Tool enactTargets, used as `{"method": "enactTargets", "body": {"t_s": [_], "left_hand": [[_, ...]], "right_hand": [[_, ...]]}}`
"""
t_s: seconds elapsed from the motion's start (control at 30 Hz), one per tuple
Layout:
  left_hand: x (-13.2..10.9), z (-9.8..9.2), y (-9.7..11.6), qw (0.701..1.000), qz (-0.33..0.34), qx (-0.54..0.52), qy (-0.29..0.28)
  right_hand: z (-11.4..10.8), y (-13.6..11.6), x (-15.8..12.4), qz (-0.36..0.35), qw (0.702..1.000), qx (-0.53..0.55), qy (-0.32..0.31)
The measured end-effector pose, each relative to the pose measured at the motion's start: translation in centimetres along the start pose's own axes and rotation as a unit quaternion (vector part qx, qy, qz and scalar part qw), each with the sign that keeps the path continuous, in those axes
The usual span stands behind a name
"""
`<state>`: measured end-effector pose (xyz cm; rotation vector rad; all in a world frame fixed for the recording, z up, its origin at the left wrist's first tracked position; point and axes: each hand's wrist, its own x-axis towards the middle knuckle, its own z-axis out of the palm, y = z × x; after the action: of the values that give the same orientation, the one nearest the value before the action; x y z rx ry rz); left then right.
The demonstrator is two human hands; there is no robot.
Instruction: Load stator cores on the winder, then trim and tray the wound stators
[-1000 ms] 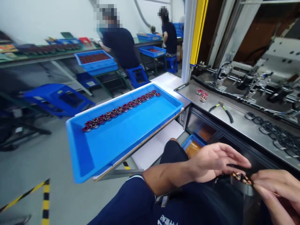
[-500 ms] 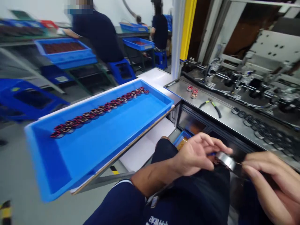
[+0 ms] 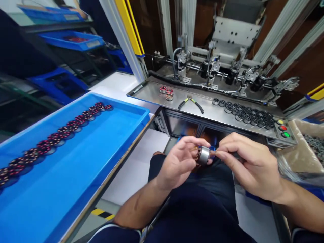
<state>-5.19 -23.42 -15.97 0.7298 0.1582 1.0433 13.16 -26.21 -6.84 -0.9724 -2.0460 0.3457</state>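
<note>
Over my lap, my left hand [image 3: 180, 162] grips a small round metal stator with copper windings [image 3: 203, 155]. My right hand [image 3: 246, 164] pinches at the same stator from the right, fingers pressed together. To my left a blue tray [image 3: 83, 162] holds a long row of wound stators [image 3: 63, 131]. On the steel machine ledge [image 3: 210, 113] ahead lie three wound stators [image 3: 166, 93], a pair of pliers [image 3: 191, 102] and several dark unwound cores [image 3: 244, 113].
Machine tooling and aluminium posts rise behind the ledge. Red, yellow and green buttons [image 3: 282, 128] sit at its right end. A bag-lined box of dark parts [image 3: 310, 148] stands at far right. Blue crates and shelves [image 3: 68, 40] fill the left background.
My view has swung right, from the workers and tray toward the machine. Both hands have risen and drawn together on the stator, which is turned more on edge.
</note>
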Motion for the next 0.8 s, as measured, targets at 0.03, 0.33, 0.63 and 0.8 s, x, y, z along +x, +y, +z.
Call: {"method": "enactTargets", "body": {"t_s": [0.03, 0.33, 0.63, 0.8], "left_hand": [[0.2, 0.1, 0.1, 0.999, 0.036, -0.001, 0.024], [1.2, -1.2, -0.8, 0.943, -0.283, -0.014, -0.174], [-0.1, 0.1, -0.6, 0.991, 0.057, 0.123, 0.002], [-0.1, 0.2, -1.1, 0.983, 0.070, 0.172, 0.011]], "right_hand": [[0.0, 0.0, 0.0, 0.003, 1.000, 0.008, 0.004], [-0.3, 0.9, 0.1, -0.061, 0.995, 0.065, -0.037], [-0.5, 0.9, -0.7, -0.016, 0.999, 0.032, 0.001], [0.1, 1.4, -0.8, -0.009, 0.998, 0.063, 0.018]]}}
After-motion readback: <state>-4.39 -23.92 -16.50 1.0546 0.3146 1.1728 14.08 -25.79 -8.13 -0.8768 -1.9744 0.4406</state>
